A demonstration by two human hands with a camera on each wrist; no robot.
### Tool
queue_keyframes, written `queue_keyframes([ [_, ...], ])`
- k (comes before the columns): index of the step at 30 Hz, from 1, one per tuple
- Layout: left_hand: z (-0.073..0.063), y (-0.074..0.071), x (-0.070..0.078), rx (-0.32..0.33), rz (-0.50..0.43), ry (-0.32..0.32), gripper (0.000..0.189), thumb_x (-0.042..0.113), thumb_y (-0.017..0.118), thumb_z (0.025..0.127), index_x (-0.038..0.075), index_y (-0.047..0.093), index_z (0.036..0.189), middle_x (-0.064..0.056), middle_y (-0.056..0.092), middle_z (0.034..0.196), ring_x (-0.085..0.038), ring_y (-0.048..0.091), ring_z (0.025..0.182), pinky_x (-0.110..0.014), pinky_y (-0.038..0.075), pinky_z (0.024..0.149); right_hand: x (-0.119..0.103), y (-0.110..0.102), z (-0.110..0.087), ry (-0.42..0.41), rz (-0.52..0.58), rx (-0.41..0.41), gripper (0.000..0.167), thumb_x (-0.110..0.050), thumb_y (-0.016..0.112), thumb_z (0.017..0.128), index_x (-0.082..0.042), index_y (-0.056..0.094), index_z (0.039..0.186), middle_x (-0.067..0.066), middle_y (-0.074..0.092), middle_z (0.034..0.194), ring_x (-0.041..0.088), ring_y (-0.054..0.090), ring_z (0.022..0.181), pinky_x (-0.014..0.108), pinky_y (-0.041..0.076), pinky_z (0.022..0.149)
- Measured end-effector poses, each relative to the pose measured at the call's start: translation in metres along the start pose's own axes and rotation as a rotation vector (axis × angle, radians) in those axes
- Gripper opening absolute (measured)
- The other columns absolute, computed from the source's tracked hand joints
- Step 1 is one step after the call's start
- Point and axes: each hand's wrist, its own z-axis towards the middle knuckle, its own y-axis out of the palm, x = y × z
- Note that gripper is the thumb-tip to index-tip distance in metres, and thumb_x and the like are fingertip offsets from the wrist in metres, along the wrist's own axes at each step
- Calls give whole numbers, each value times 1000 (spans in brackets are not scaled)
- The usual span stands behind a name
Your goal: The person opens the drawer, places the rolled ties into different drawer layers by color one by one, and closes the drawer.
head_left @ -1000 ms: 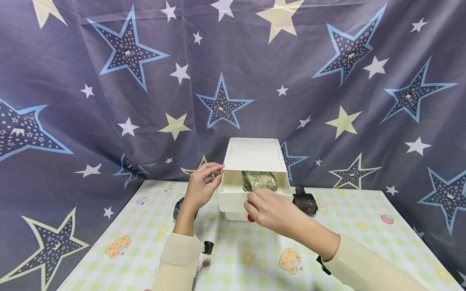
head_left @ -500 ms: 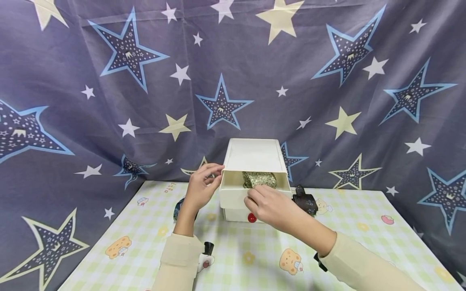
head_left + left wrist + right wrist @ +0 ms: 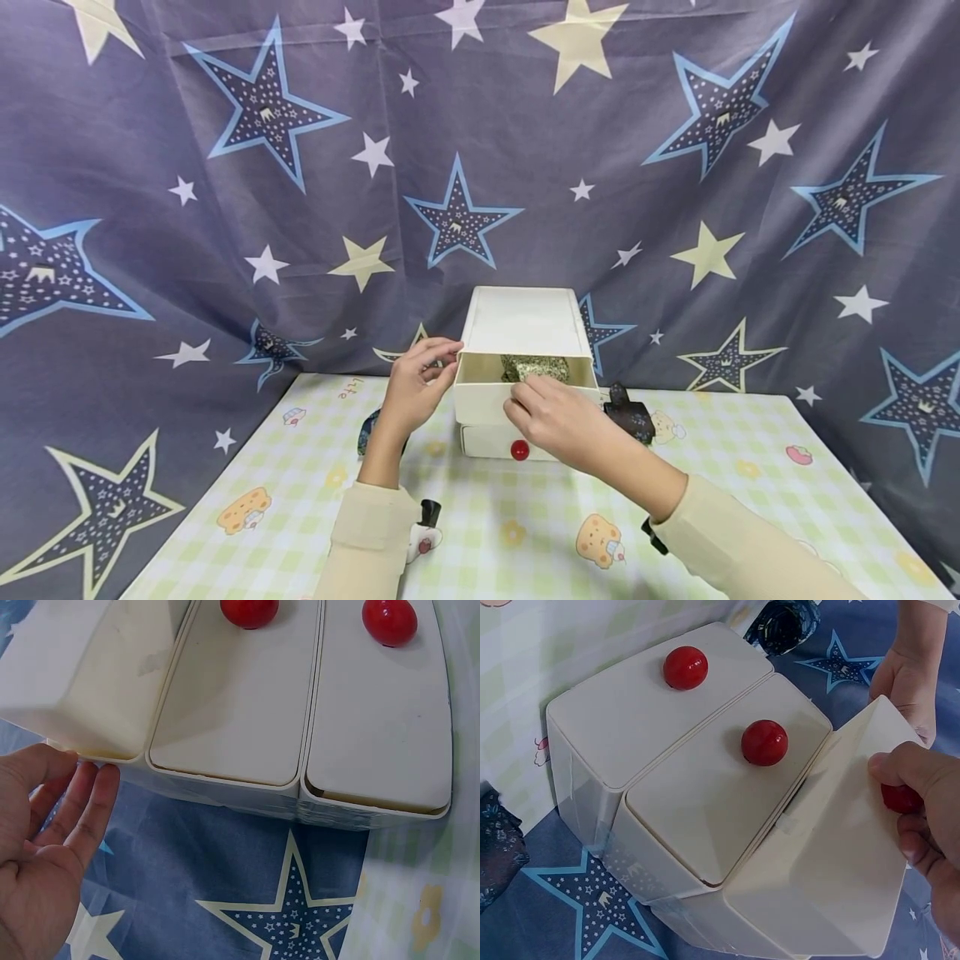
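Observation:
A white drawer unit (image 3: pixel 528 321) stands at the back of the table, its top drawer (image 3: pixel 483 406) partly pulled out. In the right wrist view my right hand (image 3: pixel 551 421) pinches that drawer's red knob (image 3: pixel 901 799) between thumb and fingers. Inside the drawer lies a glittery gold-green bundle (image 3: pixel 547 367), partly hidden by the drawer front and my hand. My left hand (image 3: pixel 414 387) touches the unit's upper left edge with its fingertips, the fingers fairly straight. The two drawers below, seen in the left wrist view, are closed, each with a red knob (image 3: pixel 249 609).
A dark patterned bundle (image 3: pixel 630 417) lies right of the unit, and a dark blue roll (image 3: pixel 780 628) lies on its left. Small black objects (image 3: pixel 430 512) are near my forearms. A checked cloth (image 3: pixel 465 550) covers the table; a starry curtain (image 3: pixel 517 117) hangs behind.
The top drawer has slid inward, away from me, with my right hand on its knob. Less of the glittery bundle shows; more of the drawer below does. My left hand has stayed put.

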Motion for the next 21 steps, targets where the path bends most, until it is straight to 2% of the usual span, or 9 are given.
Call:
queue_keyframes([
  [7, 0, 0, 0, 6, -4, 0, 29, -5, 69, 95, 3, 74, 123, -7, 65, 123, -21, 66, 101, -28, 62, 82, 3, 4, 1, 21, 19, 10, 14, -5, 79, 89, -3, 70, 98, 7, 61, 97, 21, 53, 85, 30, 50, 76],
  [13, 0, 1, 0, 9, -7, 6, 29, -6, 69, 94, 2, 74, 122, -9, 66, 121, -21, 66, 100, -28, 62, 82, 4, 6, 2, 41, 26, -1, 15, 0, 78, 88, -3, 71, 100, 8, 62, 98, 22, 53, 86, 30, 50, 76],
  [21, 0, 1, 0, 16, -2, 26, 29, -7, 69, 94, 1, 74, 121, -11, 66, 120, -23, 67, 99, -28, 62, 79, 5, 12, 3, 66, 31, 3, 17, -3, 79, 88, -4, 72, 103, 8, 63, 100, 22, 53, 87, 30, 49, 74],
])
